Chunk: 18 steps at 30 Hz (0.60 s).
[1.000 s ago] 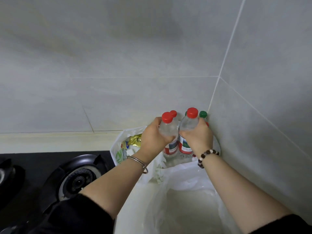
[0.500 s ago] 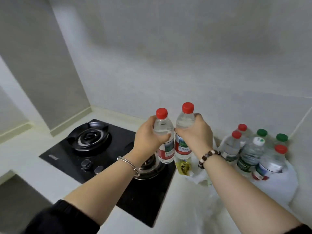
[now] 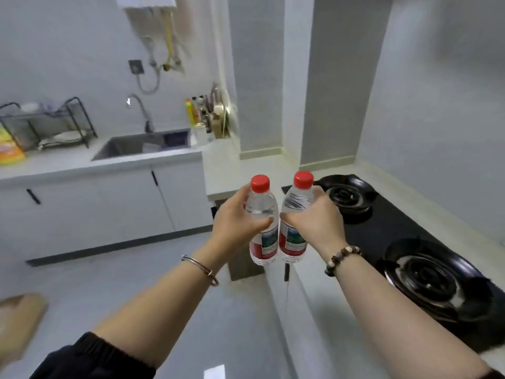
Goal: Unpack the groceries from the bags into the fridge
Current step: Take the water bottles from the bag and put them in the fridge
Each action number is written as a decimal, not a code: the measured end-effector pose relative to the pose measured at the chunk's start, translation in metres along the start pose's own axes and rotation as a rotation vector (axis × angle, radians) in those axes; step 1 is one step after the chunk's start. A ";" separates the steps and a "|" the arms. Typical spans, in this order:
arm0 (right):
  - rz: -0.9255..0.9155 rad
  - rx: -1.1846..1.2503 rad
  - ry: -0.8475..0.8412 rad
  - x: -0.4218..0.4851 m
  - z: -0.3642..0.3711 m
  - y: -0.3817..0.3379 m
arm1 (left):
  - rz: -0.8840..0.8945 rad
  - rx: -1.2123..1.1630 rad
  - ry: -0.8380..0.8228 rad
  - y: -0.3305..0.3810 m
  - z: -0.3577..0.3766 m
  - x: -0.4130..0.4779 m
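I hold two clear water bottles with red caps and red labels upright in front of me, side by side and touching. My left hand point(image 3: 236, 224) grips the left bottle point(image 3: 262, 214) around its middle. My right hand point(image 3: 317, 221) grips the right bottle point(image 3: 296, 212) the same way. Both bottles hang in the air over the floor, beside the left edge of the counter. The grocery bags and the fridge are out of view.
A black gas hob point(image 3: 404, 242) with two burners lies on the counter at my right. Ahead to the left are a steel sink point(image 3: 142, 144) with a tap, a dish rack point(image 3: 46, 124), condiment bottles point(image 3: 205, 113) and white cabinets. Grey floor point(image 3: 109, 291) spreads below.
I have turned left, away from the corner with the bags and other bottles. Both hands carried the two bottles along, past the hob and out over the floor.
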State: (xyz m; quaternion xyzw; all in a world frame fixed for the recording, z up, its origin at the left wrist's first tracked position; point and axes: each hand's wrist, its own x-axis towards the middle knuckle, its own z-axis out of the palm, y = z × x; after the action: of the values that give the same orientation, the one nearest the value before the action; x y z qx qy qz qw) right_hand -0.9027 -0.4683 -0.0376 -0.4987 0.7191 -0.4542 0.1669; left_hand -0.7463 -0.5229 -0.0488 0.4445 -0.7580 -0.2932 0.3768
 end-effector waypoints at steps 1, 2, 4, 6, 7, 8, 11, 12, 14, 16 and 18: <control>-0.042 0.018 -0.054 -0.004 0.023 -0.017 | -0.027 0.023 0.037 -0.012 -0.026 -0.008; -0.090 0.033 -0.114 -0.010 0.045 -0.035 | -0.048 0.044 0.074 -0.023 -0.052 -0.017; -0.197 0.055 -0.230 -0.024 0.091 -0.069 | -0.089 0.096 0.141 -0.046 -0.105 -0.040; -0.281 0.072 -0.337 -0.043 0.135 -0.103 | -0.139 0.151 0.193 -0.069 -0.158 -0.066; -0.318 0.078 -0.388 -0.052 0.157 -0.119 | -0.166 0.178 0.213 -0.081 -0.184 -0.081; -0.349 0.082 -0.437 -0.063 0.179 -0.135 | -0.193 0.204 0.230 -0.091 -0.209 -0.095; -0.427 0.075 -0.573 -0.096 0.238 -0.178 | -0.282 0.236 0.269 -0.117 -0.276 -0.140; -0.452 0.070 -0.612 -0.108 0.255 -0.192 | -0.312 0.227 0.287 -0.123 -0.296 -0.156; -0.495 0.079 -0.688 -0.131 0.286 -0.219 | -0.364 0.207 0.337 -0.135 -0.332 -0.185; -0.531 0.095 -0.758 -0.151 0.313 -0.242 | -0.403 0.209 0.387 -0.144 -0.363 -0.212; -0.584 0.105 -0.800 -0.170 0.338 -0.264 | -0.428 0.241 0.445 -0.151 -0.389 -0.236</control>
State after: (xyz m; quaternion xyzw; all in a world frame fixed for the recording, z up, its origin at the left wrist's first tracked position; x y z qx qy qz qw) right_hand -0.4433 -0.5092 -0.0374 -0.8053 0.4053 -0.2907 0.3206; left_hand -0.2787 -0.4196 -0.0278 0.6882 -0.5757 -0.1695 0.4077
